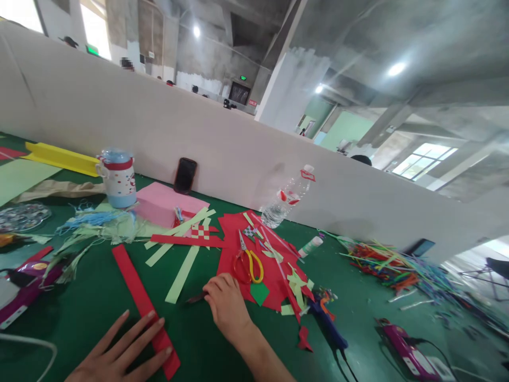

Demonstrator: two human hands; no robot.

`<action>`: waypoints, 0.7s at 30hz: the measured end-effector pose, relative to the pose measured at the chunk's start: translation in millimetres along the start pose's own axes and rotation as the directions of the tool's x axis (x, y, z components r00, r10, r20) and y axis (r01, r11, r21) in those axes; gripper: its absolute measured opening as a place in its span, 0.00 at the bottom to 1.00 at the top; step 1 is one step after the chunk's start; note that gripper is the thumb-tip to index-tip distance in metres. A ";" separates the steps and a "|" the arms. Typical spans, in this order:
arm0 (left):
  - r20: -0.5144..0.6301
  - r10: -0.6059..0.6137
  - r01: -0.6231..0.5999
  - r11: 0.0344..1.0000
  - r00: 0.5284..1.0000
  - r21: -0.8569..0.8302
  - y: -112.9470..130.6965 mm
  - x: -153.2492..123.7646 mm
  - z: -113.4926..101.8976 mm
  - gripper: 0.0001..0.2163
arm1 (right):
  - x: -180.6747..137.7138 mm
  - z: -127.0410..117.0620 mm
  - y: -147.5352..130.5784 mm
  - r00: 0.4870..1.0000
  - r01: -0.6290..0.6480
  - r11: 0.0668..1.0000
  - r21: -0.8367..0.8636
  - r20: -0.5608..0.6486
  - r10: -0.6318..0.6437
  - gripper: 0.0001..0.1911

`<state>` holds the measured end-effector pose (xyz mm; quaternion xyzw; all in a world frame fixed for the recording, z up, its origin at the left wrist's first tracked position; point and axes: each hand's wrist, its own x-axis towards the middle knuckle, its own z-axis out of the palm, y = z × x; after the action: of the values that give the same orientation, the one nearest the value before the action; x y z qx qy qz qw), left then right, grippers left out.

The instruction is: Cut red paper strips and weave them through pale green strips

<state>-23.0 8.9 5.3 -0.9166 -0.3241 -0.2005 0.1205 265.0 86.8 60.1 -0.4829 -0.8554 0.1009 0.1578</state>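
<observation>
My left hand (127, 347) lies with its fingers spread, resting over the lower part of a long red paper strip (133, 281) on the green tabletop. My right hand (226, 302) is closed around a thin, dark, pointed tool (194, 298) whose tip points left; its exact kind cannot be made out. Just beyond that hand, scissors (254, 265) with yellow and red handles sit on red paper (230, 225). Pale green strips (183, 276) and a red-and-white woven checked piece (200, 232) lie farther up, between the two hands.
A blue-and-white water bottle (119, 183), a phone (185, 175) and a clear plastic bottle (286, 199) stand along the white partition (222, 143). To the right are a glue stick (310, 245), a blue corded tool (328, 323) and a purple device (409, 353). Blue fringe (89, 218) lies left.
</observation>
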 end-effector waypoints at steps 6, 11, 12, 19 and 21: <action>0.101 -0.213 0.225 0.966 0.972 -0.127 8.4 -1.0 12.1 0.28 | -13.6 -6.4 -9.2 0.973 -0.164 0.979 0.123 -0.144 0.181 0.07; 0.176 -0.382 0.401 0.912 0.907 -0.088 16.1 26.6 15.8 0.23 | -35.4 -10.1 -27.6 0.915 -0.326 0.737 0.592 0.002 0.404 0.07; 0.186 -0.411 0.433 0.896 0.892 -0.097 17.0 32.1 15.2 0.18 | -39.4 -9.2 -30.2 0.901 -0.363 0.649 0.669 0.073 0.429 0.10; 0.207 -0.472 0.510 0.833 0.857 -0.212 11.0 52.3 11.3 0.02 | -57.2 2.3 -38.4 0.877 -0.444 0.493 0.748 0.250 0.411 0.11; 0.229 -0.482 0.529 0.814 0.846 -0.240 8.6 60.2 9.5 0.02 | -56.8 6.7 -40.9 0.875 -0.448 0.450 0.772 0.276 0.397 0.14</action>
<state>28.0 38.5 22.9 -0.8174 -0.5315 -0.1983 -0.1005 257.6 17.0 57.4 -0.5477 -0.5659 0.5334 0.3086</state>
